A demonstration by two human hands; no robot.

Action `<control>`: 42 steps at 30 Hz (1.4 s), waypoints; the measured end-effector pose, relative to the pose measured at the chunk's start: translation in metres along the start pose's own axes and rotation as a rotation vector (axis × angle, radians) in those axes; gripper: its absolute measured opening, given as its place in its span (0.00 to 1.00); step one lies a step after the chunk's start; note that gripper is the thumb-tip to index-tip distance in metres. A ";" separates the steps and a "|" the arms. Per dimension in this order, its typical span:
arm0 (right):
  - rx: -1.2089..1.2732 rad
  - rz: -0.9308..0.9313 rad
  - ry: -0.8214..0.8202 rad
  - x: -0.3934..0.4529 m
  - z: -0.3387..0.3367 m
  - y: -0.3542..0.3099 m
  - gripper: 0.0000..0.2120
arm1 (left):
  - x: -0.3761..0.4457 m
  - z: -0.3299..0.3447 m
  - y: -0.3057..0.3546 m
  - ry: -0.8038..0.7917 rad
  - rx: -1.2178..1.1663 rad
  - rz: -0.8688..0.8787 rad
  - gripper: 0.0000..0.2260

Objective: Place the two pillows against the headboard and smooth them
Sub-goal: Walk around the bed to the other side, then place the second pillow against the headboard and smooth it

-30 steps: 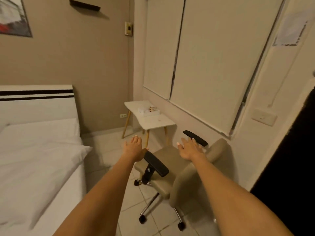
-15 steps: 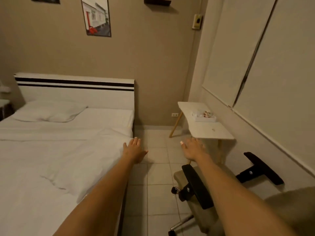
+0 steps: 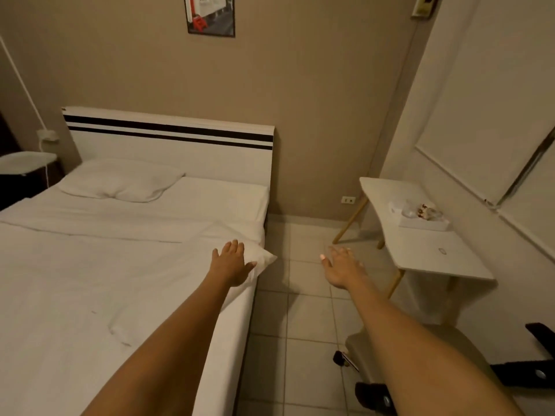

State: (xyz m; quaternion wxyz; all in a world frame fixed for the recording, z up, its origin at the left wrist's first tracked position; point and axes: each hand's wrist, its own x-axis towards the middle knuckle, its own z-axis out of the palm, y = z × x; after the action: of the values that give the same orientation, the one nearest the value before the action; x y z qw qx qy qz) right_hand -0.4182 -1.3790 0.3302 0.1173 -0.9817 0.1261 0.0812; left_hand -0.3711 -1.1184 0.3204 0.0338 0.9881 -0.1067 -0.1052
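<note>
One white pillow (image 3: 120, 183) lies flat at the left end of the white headboard (image 3: 168, 151), which has two black stripes. A second white pillow (image 3: 168, 280) lies lower on the bed by its right edge, one corner poking past the mattress. My left hand (image 3: 232, 261) is stretched out with fingers apart over that corner, at or just above the fabric. My right hand (image 3: 341, 265) is open above the tiled floor to the right of the bed, holding nothing.
A white side table (image 3: 426, 253) with a small tray of items stands by the right wall. A beige office chair (image 3: 450, 355) with black armrests is under my right arm. A dark nightstand (image 3: 24, 175) sits left of the bed. Tiled floor runs between bed and table.
The view has swung left from the chair and window to the bed. Both arms stay outstretched; my left hand now sits over the near pillow's corner instead of the floor.
</note>
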 end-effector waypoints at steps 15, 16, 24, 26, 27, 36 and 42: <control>-0.062 -0.216 -0.086 0.236 0.012 -0.085 0.28 | 0.161 0.010 -0.080 -0.057 -0.077 -0.283 0.32; -0.064 -0.230 -0.101 0.248 0.016 -0.092 0.28 | 0.168 0.012 -0.086 -0.060 -0.082 -0.291 0.32; -0.073 -0.263 -0.291 0.314 0.086 -0.133 0.28 | 0.224 0.046 -0.159 -0.142 -0.081 -0.407 0.32; -0.084 -0.261 -0.330 0.328 0.111 -0.143 0.29 | 0.242 0.060 -0.180 -0.168 -0.083 -0.414 0.32; -0.085 -0.255 -0.347 0.334 0.125 -0.148 0.29 | 0.253 0.067 -0.191 -0.181 -0.082 -0.415 0.32; -0.011 -0.168 -0.524 0.378 0.262 -0.204 0.28 | 0.350 0.153 -0.283 -0.285 -0.111 -0.425 0.32; 0.128 -0.029 -0.570 0.399 0.344 -0.225 0.28 | 0.408 0.209 -0.331 -0.341 -0.138 -0.435 0.32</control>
State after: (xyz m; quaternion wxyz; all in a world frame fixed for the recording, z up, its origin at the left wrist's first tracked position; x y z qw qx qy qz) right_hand -0.0219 -1.1717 -0.0282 0.2110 -0.9116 0.0789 0.3439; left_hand 0.0410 -0.8935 0.0053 0.0593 0.9512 0.1112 -0.2816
